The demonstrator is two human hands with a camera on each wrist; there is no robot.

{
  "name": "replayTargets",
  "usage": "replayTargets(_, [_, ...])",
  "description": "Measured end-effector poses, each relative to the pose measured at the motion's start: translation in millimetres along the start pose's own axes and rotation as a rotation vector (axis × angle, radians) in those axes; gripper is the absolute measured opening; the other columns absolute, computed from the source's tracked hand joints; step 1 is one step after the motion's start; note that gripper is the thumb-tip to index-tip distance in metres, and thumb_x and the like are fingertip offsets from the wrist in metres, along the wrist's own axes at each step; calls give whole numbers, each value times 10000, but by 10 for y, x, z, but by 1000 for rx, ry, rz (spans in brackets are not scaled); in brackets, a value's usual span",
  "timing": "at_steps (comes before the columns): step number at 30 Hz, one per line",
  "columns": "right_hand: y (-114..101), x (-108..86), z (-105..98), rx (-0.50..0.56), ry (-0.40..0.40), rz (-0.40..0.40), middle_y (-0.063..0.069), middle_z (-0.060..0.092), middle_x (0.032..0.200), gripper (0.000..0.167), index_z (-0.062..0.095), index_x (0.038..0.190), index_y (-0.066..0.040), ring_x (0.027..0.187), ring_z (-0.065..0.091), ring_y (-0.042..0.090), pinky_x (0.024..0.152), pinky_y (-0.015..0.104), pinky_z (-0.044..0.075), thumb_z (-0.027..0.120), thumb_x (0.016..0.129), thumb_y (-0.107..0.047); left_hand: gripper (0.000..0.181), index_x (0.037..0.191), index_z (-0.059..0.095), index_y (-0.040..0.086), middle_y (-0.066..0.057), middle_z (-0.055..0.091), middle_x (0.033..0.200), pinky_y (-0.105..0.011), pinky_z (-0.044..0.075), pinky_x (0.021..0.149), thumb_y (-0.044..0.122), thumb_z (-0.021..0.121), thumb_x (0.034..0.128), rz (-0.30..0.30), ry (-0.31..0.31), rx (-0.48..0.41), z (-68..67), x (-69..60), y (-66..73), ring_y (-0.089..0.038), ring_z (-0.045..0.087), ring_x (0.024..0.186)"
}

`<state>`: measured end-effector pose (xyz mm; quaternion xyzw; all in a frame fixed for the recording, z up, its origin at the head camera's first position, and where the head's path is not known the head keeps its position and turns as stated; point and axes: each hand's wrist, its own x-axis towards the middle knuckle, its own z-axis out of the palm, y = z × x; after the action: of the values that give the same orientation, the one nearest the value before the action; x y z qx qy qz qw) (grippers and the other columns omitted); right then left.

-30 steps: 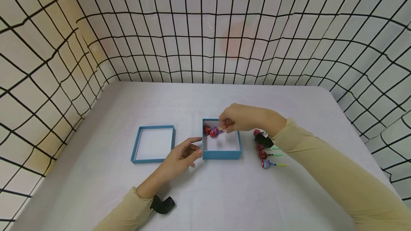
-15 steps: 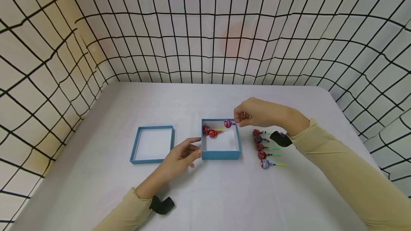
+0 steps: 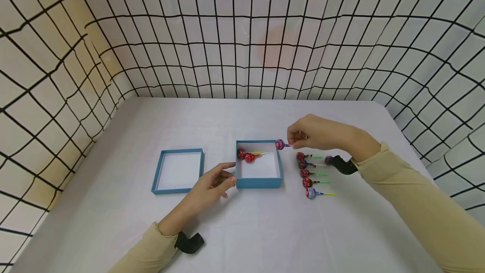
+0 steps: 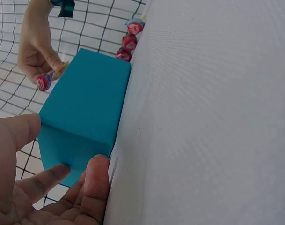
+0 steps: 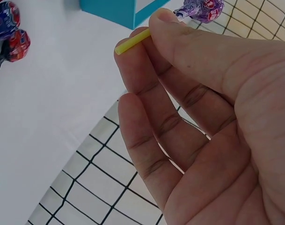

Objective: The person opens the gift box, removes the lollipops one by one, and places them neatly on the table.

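Note:
A purple-wrapped lollipop [image 3: 280,144] is held in my right hand [image 3: 318,133], above the right rim of the blue box [image 3: 259,183]. Thumb and fingers pinch its yellow stick [image 5: 133,42], as the right wrist view shows. Two red-wrapped lollipops [image 3: 249,157] lie inside the box at its left side. My left hand [image 3: 211,185] rests against the box's left wall, its fingertips [image 4: 98,168] touching the blue side without curling round it. To the right of the box, several lollipops [image 3: 308,182] form a column on the table, heads toward the box.
A shallow blue-rimmed lid [image 3: 155,172] with a white inside lies to the left of the box. One more lollipop [image 3: 329,160] lies partly behind the right wrist's black strap [image 3: 344,165]. A black grid net [image 3: 250,44] stands behind the white table [image 3: 242,231].
My right hand has lifted the purple lollipop out of the box and moved right with it. Two red lollipops stay inside. The left hand keeps its place at the box.

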<state>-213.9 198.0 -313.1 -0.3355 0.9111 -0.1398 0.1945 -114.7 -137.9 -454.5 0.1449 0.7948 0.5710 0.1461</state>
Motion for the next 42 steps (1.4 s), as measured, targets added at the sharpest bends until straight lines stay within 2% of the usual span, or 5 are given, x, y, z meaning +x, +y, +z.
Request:
replayTargets(7, [61,-102,-7,14,4,30,-62,689,877,101,706,936,-154,837,617,124,782,326,537,758,1006,-102,519,1574,501,61,-207,713,1254,-280,611,757,210,641,1097,6,1,0,4,-9,12,-273,730,1047])
replayTargets(25, [304,-352,-22,26,53,112,-71,715,935,106,710,941,-196,887,672,156,766,311,562,761,1010,-132,521,1578,495,62,-207,712,1261,-278,612,761,215,637,1100,11,-2,3,-3,-9,-2,-290,727,1069])
replayTargets(30, [393,-435,-5,26,54,130,-83,719,921,114,704,934,-205,870,661,117,757,309,556,765,1006,-141,527,1579,489,51,-207,709,1265,-281,615,764,220,635,1101,9,-3,-1,-6,-9,2,-299,729,1094])
replayTargets(42, [595,-638,108,60,49,180,-36,746,934,79,723,953,-166,875,675,158,732,265,552,756,1007,-120,531,1582,483,46,-208,706,1268,-280,611,766,220,632,1103,-1,-3,-1,-1,-20,25,-282,723,1068])
